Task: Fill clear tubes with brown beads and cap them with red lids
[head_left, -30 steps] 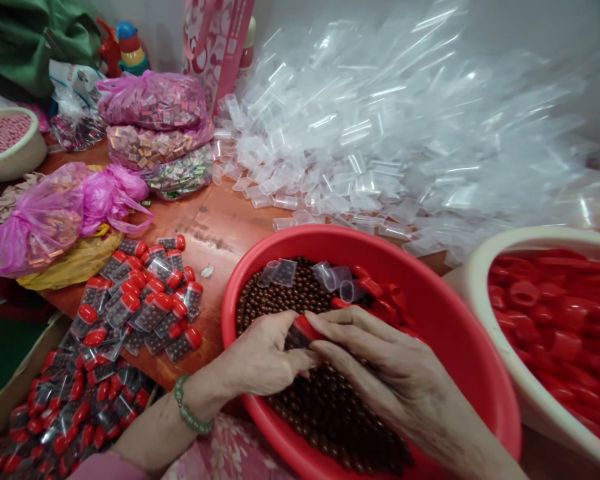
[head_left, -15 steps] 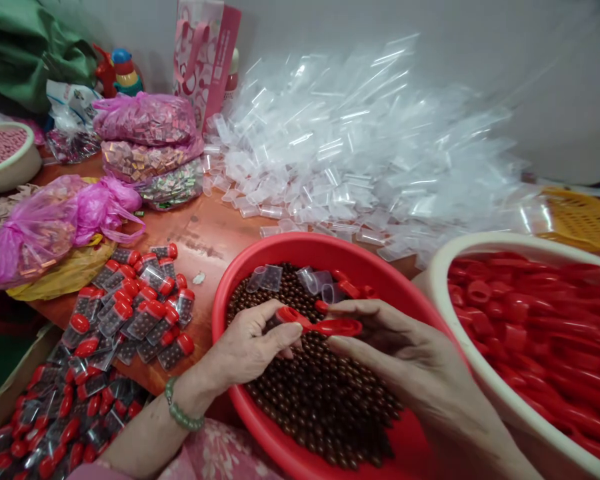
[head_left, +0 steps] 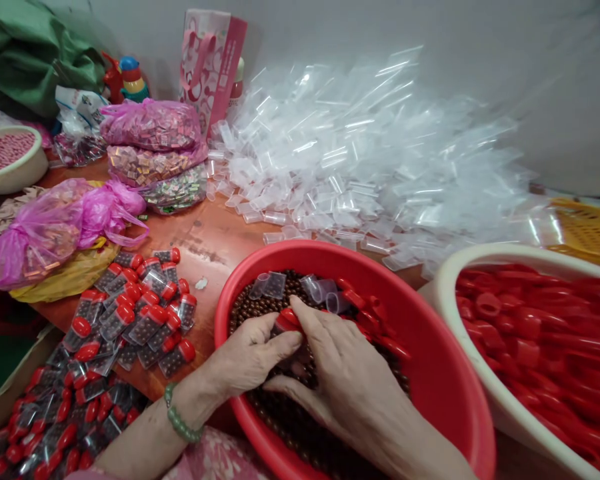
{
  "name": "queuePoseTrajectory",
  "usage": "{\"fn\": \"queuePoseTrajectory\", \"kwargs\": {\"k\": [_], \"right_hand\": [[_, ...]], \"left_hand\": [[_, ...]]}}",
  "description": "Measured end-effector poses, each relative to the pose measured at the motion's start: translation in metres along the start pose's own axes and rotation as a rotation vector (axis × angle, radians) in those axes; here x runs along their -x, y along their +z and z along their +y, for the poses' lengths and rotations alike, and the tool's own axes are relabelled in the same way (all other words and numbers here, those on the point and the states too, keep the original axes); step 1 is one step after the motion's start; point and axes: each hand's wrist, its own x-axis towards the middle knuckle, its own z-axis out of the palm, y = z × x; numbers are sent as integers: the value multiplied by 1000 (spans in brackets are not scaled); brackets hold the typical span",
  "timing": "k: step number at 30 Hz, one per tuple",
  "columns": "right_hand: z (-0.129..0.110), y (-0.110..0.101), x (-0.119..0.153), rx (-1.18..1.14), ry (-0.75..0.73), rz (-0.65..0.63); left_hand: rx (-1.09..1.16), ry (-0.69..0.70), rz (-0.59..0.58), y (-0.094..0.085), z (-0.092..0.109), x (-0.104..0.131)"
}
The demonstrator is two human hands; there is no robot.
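My left hand (head_left: 257,353) is closed around a small clear tube with a red cap (head_left: 286,320); the tube's body is mostly hidden by the fingers. Over it bends my right hand (head_left: 350,367), its index finger against the cap and its thumb lower down, so the tube lies between them. Both hands are above a red basin (head_left: 221,327) holding dark brown beads (head_left: 245,310). On the beads lie a few clear empty tubes (head_left: 275,285) and several red plastic pieces (head_left: 395,348).
A cream tub (head_left: 443,287) of red plastic parts stands at right. Behind the basin rises a heap of clear tubes (head_left: 340,167). Filled red-capped tubes (head_left: 150,323) lie at left on the table and below. Pink bags (head_left: 150,127), a gift bag (head_left: 205,73) and a yellow basket (head_left: 587,230) stand farther back.
My right hand has moved left and turned over the tube in my left hand. The red piece it held is no longer between its fingertips. The view has shifted slightly.
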Motion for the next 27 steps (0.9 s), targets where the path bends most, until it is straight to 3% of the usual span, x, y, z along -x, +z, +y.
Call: {"fn": "queuePoseTrajectory", "kwargs": {"k": [4,9,13,18,22,24,27], "right_hand": [[-2,10,-3,81,-57,102],[-2,7,-3,9,-27,81],[4,-1,-2,-260,77,-5],[8,-7,-7,-681,380,94],[5,-7,-9,-836,530,108],[4,-5,-7,-781,507,115],[5,-2,-3,-525,301,130]], "left_hand": [[22,22,-59,1,0,1],[6,-8,-54,0,-4,1],[-63,26,-15,-2,-4,0],[-257,118,1,1,0,1],[-375,140,46,2,0,2],[-394,146,48,2,-1,3],[-337,155,48,1,-3,3]]}}
